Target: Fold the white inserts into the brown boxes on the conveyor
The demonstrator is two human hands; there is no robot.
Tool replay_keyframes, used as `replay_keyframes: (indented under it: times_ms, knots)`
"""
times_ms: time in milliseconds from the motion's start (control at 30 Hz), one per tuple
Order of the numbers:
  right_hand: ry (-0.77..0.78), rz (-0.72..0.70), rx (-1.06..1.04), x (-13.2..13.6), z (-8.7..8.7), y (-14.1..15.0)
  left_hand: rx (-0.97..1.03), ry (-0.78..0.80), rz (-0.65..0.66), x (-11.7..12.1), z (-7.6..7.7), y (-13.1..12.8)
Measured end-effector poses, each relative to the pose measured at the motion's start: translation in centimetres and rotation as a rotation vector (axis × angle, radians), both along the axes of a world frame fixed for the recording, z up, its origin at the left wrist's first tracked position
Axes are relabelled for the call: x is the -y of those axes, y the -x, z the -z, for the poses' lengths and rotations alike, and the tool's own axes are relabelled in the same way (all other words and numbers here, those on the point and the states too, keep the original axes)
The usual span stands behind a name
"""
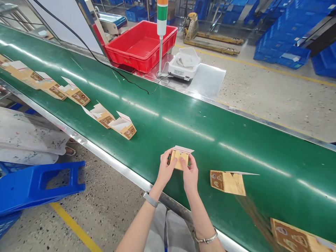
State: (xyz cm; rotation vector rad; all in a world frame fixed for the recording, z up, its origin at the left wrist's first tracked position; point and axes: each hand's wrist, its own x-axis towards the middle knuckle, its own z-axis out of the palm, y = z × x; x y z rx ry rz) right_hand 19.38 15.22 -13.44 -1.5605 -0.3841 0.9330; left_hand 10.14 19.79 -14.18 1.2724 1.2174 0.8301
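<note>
Steadying is done from both sides: a small tan-and-brown cardboard box (178, 165) is held at the near part of the green conveyor belt (183, 112), its pale flap (183, 149) raised at the top. It is gripped between the left hand (166, 167) and the right hand (191, 175), both opened only to its width, with fingers on its sides and thumbs on the near face. Whether its base touches the belt cannot be told. Pressure is best applied lightly and evenly, so that the thin card is not creased. The box's inside is hidden. To the left, a row of open tan-and-brown cartons (130, 132) is seen with white inner flaps; their contents cannot be made out. Beyond the belt, a red rectangular plastic bin (126, 60) is set near a small white boxy device (181, 71). Blue plastic crates (278, 43) are stacked farther off, contents indistinct.
</note>
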Motion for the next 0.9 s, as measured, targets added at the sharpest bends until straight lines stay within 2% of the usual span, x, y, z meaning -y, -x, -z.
replay_keyframes:
  times_ms: [267,367,433,533,567,633,700,767,833,900]
  knots:
    - [0.017,0.035,-0.030,0.4,0.4,-1.6,-0.073,0.041,-0.038,0.5,-0.6,-2.0]
    - [0.057,0.050,0.043,0.8,0.8,-2.0,-0.094,0.035,-0.061,0.9,-0.6,-2.9]
    - [0.092,0.041,0.129,1.6,0.8,-2.3,-0.051,0.057,-0.030,1.5,-0.5,-3.0]
    - [0.096,0.111,0.389,3.9,-0.4,-2.3,0.094,0.062,0.023,2.6,-0.6,-1.1]
    - [0.070,0.164,0.512,4.7,-1.1,-2.0,0.100,0.028,-0.021,2.7,-0.7,0.1]
    - [-0.055,0.222,0.732,5.9,-2.5,-0.9,0.010,-0.085,-0.239,2.1,-1.0,3.6]
    - [-0.220,0.099,0.794,5.6,-3.6,1.0,-0.126,-0.204,-0.509,0.1,-1.3,7.7]
    - [-0.306,-0.159,0.686,3.6,-3.9,3.5,-0.161,-0.254,-0.633,-3.2,-1.4,11.3]
    - [-0.282,-0.376,0.532,0.1,-3.2,6.0,-0.096,-0.239,-0.575,-6.9,-1.2,13.6]
    - [-0.260,-0.471,0.429,-3.7,-1.8,8.1,0.025,-0.199,-0.424,-9.7,-1.0,14.3]
